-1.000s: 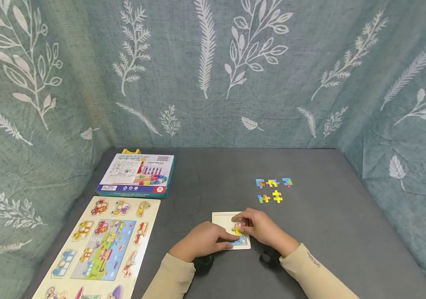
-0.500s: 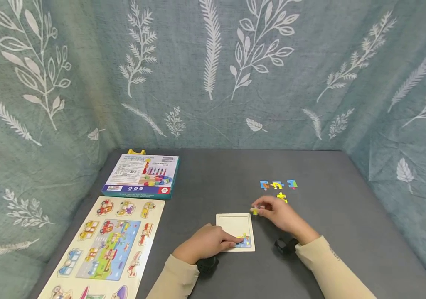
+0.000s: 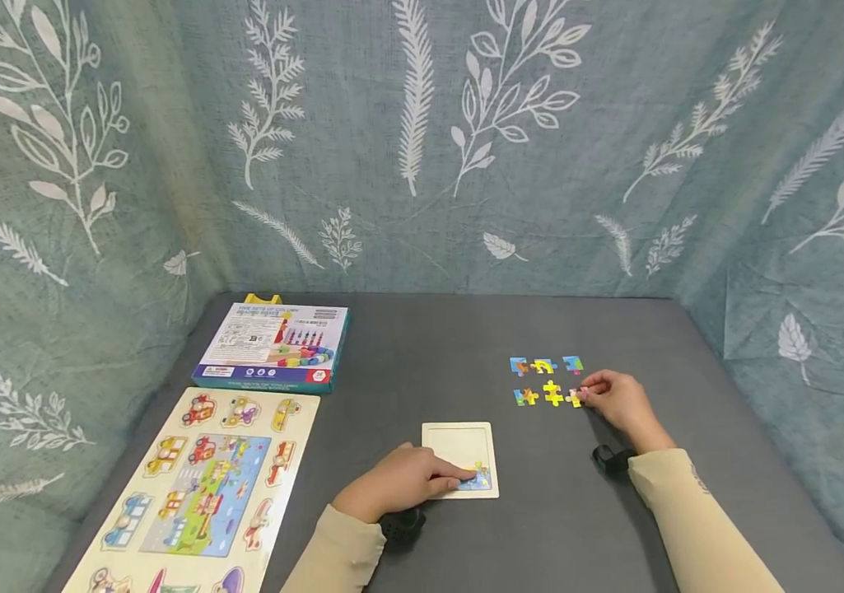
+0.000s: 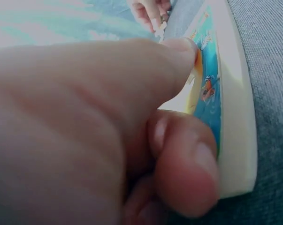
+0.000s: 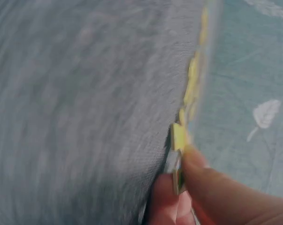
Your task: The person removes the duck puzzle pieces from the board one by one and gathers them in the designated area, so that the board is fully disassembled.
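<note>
Left hand (image 3: 403, 478), index straight, is pressing fitted pieces (image 3: 485, 479) in the tray (image 3: 457, 439), likely holding them flat | Right hand (image 3: 620, 403), fingers pinching one piece (image 3: 575, 399), is reaching beside loose pieces (image 3: 553, 394) on the desk (image 3: 429, 346)

The cream puzzle tray (image 3: 459, 436) lay flat, partly filled; one pink-and-yellow jigsaw piece (image 3: 575, 399) was beside five loose jigsaw pieces (image 3: 553, 394).

gap btwn tray (image 3: 459, 437) & pcs (image 3: 553, 394)

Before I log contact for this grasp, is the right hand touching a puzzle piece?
Touching. The right wrist view shows the right hand pinching the puzzle piece from both sides.
</note>
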A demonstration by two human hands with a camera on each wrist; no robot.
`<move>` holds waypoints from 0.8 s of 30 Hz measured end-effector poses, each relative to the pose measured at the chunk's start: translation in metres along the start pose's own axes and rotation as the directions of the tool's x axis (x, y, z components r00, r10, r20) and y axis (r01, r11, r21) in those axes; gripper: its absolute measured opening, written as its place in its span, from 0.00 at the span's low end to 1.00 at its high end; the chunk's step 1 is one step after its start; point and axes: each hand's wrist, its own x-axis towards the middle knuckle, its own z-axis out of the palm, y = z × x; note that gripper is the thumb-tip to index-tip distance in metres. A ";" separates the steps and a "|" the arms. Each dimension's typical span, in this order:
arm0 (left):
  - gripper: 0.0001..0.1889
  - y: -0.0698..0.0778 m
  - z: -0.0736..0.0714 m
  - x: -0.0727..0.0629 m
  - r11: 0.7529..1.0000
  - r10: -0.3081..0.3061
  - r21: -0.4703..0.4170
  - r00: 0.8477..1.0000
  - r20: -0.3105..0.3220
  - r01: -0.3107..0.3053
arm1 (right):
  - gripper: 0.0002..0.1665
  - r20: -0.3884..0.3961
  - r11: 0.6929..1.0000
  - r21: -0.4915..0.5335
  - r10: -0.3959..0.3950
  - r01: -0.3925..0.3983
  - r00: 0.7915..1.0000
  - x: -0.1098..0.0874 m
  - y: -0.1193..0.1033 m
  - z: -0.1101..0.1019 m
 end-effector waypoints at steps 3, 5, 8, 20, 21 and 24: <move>0.16 -0.004 -0.004 -0.002 1.000 0.014 0.002 1.000 0.001 -0.014 | 0.10 -0.048 0.999 -0.040 -0.035 0.033 0.998 0.001 -0.003 0.006; 0.16 -0.006 -0.004 -0.004 1.000 0.025 0.003 1.000 0.001 -0.025 | 0.10 -0.069 0.997 -0.054 -0.056 0.052 0.996 0.001 -0.004 0.009; 0.15 -0.008 -0.004 -0.006 0.998 0.043 -0.041 0.999 0.003 -0.043 | 0.10 -0.091 0.995 -0.076 -0.073 0.066 0.993 -0.001 -0.003 0.012; 0.08 -0.019 0.001 -0.004 0.966 -0.045 -0.257 0.954 -0.295 -0.033 | 0.13 -0.146 0.987 -0.145 -0.084 0.063 0.986 -0.004 0.002 0.016; 0.08 -0.020 0.000 -0.002 0.974 -0.061 -0.224 0.935 -0.349 -0.020 | 0.13 -0.163 0.985 -0.153 -0.099 0.074 0.982 -0.005 0.001 0.015; 0.11 -0.021 0.000 0.002 0.985 -0.121 -0.167 0.861 -0.495 0.043 | 0.12 -0.230 0.975 -0.156 -0.191 0.158 0.954 -0.012 -0.011 0.016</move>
